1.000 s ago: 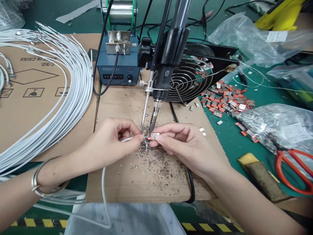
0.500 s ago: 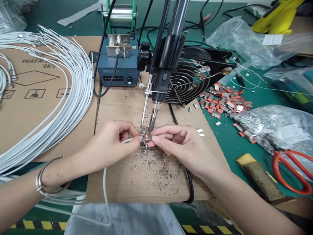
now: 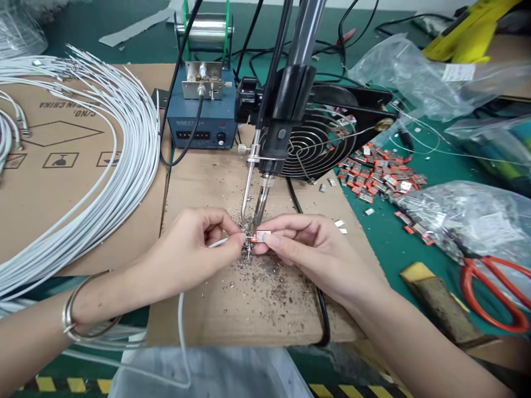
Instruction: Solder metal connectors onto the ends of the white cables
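Pinched in my left hand (image 3: 207,243) is the end of a white cable (image 3: 181,326), which hangs down past the cardboard's front edge. My right hand (image 3: 307,249) is closed on a small orange-and-silver USB connector (image 3: 261,236), held between thumb and fingers. The cable's wire ends meet the connector's orange part, right below the tip of a soldering iron (image 3: 261,204) fixed in a stand. A thin metal feed tube (image 3: 248,193) comes down beside the iron. From this angle I cannot tell whether the iron tip touches the joint.
White cables (image 3: 133,160) lie bundled at left. Behind stand a blue solder feeder (image 3: 203,124) with a solder spool (image 3: 207,27) and a black fan (image 3: 315,146). On the right are piled connectors (image 3: 373,171), plastic bags (image 3: 477,215) and red-handled scissors (image 3: 468,287). Solder bits litter the cardboard (image 3: 207,193).
Both hands have shifted slightly right and toward me with cable and connector. My right thumb has slid back, so more of the connector's silver shell shows.
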`<state>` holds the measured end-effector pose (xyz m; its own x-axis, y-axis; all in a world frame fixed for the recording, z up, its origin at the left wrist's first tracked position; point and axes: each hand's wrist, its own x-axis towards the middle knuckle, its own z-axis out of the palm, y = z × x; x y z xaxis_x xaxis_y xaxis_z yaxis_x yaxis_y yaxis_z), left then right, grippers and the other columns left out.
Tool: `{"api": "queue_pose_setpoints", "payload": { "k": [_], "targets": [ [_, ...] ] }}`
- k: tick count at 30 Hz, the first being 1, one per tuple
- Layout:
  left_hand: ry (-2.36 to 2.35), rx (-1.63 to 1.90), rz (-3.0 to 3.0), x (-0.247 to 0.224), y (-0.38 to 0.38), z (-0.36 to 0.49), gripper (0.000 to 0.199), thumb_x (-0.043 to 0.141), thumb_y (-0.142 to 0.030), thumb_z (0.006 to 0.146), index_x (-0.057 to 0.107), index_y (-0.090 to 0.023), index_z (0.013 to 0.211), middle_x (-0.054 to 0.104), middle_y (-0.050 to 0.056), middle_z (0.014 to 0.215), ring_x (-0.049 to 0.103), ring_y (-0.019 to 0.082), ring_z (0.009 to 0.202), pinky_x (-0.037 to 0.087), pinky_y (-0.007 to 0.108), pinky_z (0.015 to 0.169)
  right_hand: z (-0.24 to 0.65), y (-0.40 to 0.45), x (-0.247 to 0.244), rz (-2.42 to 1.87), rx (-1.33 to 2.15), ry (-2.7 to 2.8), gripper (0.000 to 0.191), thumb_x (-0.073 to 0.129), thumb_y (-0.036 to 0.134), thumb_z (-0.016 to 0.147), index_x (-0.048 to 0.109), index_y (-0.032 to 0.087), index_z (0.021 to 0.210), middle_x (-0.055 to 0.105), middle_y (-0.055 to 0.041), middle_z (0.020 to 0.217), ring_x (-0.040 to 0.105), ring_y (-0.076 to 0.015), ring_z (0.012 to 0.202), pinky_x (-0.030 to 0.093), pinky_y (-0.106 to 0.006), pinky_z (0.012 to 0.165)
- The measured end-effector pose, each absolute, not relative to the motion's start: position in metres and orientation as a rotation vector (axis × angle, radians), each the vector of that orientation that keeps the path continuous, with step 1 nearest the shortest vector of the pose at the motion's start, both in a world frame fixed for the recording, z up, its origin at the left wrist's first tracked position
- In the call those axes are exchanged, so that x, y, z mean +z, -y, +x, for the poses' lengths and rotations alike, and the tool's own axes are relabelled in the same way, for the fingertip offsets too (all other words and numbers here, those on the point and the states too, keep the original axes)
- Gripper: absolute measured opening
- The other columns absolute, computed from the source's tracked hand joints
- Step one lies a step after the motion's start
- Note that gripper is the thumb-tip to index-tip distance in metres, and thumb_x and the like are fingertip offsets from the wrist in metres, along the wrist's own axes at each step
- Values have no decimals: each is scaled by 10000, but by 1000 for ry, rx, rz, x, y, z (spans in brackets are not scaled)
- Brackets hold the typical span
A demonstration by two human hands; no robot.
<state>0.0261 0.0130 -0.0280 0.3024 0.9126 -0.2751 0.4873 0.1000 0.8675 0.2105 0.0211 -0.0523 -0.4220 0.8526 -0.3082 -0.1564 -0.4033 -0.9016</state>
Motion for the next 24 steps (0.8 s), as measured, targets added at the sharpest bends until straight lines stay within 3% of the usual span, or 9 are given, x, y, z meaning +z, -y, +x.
{"api": "queue_pose_setpoints", "payload": {
  "k": [24],
  "targets": [
    [-1282,492,1759,-33,-15,20,141,541,-233,787,674,-195,758,346,-71,477,295,68,458,232,190,424,207,-21,-49,-1143,1833,1171,62,684,145,692,690,180,743,718,10,644,662,-52,599,490,-81,557]
  ]
}}
